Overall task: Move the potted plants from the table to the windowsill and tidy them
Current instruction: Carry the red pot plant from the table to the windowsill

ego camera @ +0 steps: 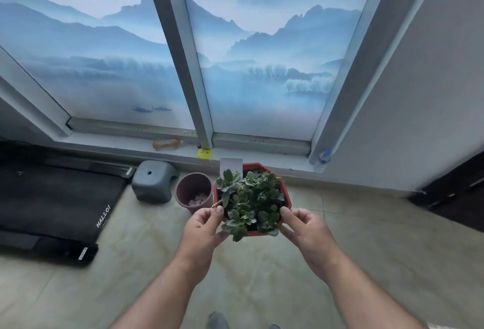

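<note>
I carry a red octagonal pot full of green succulents in front of me, above the floor and just short of the windowsill. My left hand grips the pot's near-left rim, thumb on top. Its near-right rim is gripped by my right hand, thumb over the edge. A white label sticks up at the back of the pot.
A brown pot with pale pebbles and a grey plastic stool stand on the floor under the sill. A black folded treadmill lies at left. On the sill are an orange dumbbell-shaped object, a yellow tag and a small bottle.
</note>
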